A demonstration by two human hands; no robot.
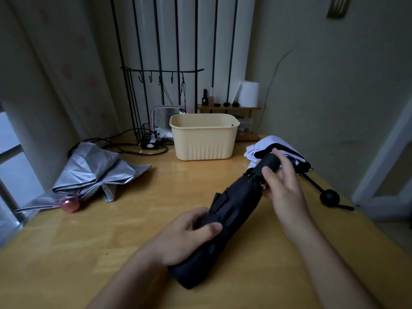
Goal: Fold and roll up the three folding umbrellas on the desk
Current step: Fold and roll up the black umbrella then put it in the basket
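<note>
A black folding umbrella (236, 201), rolled into a thick bundle, lies slanted over the wooden desk (138, 219), handle end pointing away from me. My left hand (189, 235) grips its lower body, fingers curled round the fabric. My right hand (283, 181) holds the upper end next to the black handle, fingers curled on it. A silver umbrella (91, 175) with a pink handle lies loose and crumpled at the left. A white and black umbrella (278, 150) with a black ball handle (329, 196) lies unrolled at the right.
A cream plastic tub (204, 137) stands at the middle back. Behind it are a pink-framed mirror (165, 117), a black wire rack (160, 85) with cables, a small wooden shelf (229, 108) with bottles and a white paper roll (249, 94). A curtain hangs left.
</note>
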